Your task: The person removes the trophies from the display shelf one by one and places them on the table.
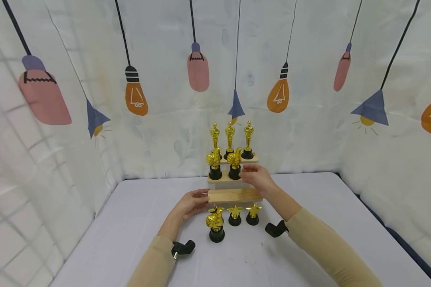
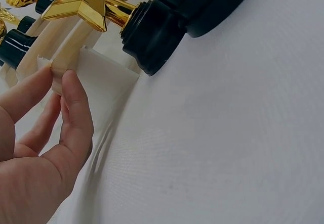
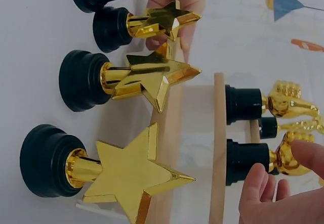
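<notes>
My left hand [image 1: 193, 204] pinches the left end of the lowest wooden step [image 1: 235, 195] of a small tiered stand; in the left wrist view, thumb and fingers meet at the wood's end [image 2: 63, 70]. My right hand [image 1: 259, 179] is beside the right-hand gold thumbs-up trophy [image 1: 235, 160] on the middle step [image 1: 224, 179]. In the right wrist view its loosely bent fingers [image 3: 253, 183] come right up to that trophy's black base [image 3: 247, 161], with a gap between the digits. Another thumbs-up trophy [image 1: 214, 161] stands to its left. The lowest step carries nothing.
Three gold figure trophies [image 1: 230, 137] stand on the top step. Before the stand, on the white-covered table [image 1: 147, 223], are three star trophies [image 1: 252, 215], one partly hidden behind a thumbs-up trophy [image 1: 216, 227]. A lamp-print curtain [image 1: 165, 139] hangs behind.
</notes>
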### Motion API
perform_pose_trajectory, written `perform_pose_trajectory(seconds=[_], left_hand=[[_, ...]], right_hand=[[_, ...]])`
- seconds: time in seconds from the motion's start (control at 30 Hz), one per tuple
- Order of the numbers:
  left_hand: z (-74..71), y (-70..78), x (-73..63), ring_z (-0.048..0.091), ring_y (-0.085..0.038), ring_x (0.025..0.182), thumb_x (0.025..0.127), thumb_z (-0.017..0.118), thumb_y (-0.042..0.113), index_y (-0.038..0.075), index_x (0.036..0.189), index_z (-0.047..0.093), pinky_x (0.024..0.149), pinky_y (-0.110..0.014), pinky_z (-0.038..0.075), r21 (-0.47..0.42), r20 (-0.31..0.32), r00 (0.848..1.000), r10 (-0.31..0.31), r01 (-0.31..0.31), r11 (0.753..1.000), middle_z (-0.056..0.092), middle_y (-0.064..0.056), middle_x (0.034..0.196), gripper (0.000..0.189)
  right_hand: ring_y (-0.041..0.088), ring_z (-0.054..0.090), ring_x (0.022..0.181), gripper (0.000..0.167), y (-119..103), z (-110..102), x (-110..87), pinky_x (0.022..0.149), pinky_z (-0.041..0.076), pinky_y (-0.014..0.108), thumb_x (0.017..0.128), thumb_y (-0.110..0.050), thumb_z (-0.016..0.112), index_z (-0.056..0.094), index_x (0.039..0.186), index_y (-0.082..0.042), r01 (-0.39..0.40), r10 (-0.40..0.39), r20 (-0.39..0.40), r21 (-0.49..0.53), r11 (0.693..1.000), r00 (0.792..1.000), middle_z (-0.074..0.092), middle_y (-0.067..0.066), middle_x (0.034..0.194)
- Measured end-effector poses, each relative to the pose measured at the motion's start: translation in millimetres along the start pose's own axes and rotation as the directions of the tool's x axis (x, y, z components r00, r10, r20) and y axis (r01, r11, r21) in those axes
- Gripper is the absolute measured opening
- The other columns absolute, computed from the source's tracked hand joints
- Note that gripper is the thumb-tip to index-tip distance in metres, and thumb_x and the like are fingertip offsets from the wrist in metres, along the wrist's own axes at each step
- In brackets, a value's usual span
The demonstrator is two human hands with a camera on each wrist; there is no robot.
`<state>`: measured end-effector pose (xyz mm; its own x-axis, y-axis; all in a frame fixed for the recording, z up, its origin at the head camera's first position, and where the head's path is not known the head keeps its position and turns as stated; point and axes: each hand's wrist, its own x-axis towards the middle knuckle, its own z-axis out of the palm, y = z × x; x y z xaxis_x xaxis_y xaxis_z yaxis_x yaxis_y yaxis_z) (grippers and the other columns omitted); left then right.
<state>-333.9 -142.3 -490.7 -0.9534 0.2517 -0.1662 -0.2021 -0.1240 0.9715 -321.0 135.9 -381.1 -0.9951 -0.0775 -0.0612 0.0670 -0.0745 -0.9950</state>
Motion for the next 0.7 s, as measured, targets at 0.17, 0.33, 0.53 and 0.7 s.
perform_pose_trajectory(seconds=[0.17,0.33,0.53,0.7], left_hand=[[1.1,0.5,-1.0,0.067,-0.024,0.106,0.097,0.069,0.001,-0.007,0.144,0.051,0.088,-0.033,0.058,0.006,-0.001,1.0,-0.001,0.001,1.0,0.058,-0.025,0.138,0.051],[0.1,0.8,-0.8,0.068,-0.024,0.105,0.097,0.07,0.001,-0.006,0.144,0.053,0.087,-0.033,0.059,-0.005,-0.01,1.0,-0.004,0.004,1.0,0.059,-0.024,0.136,0.051],[0.4,0.3,-2.7,0.068,-0.023,0.104,0.097,0.07,0.001,-0.008,0.144,0.051,0.087,-0.033,0.059,0.003,0.0,1.0,-0.003,0.003,1.0,0.059,-0.025,0.136,0.052],[1.5,1.3,-3.9,0.068,-0.023,0.103,0.097,0.069,0.0,-0.007,0.144,0.051,0.086,-0.032,0.059,0.002,-0.006,1.0,0.0,0.0,1.0,0.06,-0.024,0.134,0.051]], right_hand=[[0.029,0.058,0.115,0.052,-1,1,6.7,0.107,0.048,0.041,0.096,0.001,0.069,0.049,0.143,0.007,-0.002,0.002,-0.029,-0.02,1.0,1.0,0.053,0.018,0.129],[0.032,0.054,0.12,0.055,-1,2,12.1,0.109,0.046,0.042,0.096,0.0,0.068,0.047,0.146,0.007,0.005,-0.006,-0.019,-0.051,0.999,1.0,0.049,0.021,0.133],[0.035,0.053,0.123,0.055,0,2,19.0,0.109,0.045,0.046,0.096,0.0,0.069,0.047,0.147,0.005,-0.016,0.015,-0.017,-0.067,0.998,1.0,0.047,0.022,0.139],[0.036,0.053,0.124,0.056,0,3,24.6,0.108,0.046,0.048,0.095,-0.002,0.07,0.048,0.147,0.002,-0.01,0.009,-0.013,-0.082,0.997,1.0,0.047,0.021,0.139]])
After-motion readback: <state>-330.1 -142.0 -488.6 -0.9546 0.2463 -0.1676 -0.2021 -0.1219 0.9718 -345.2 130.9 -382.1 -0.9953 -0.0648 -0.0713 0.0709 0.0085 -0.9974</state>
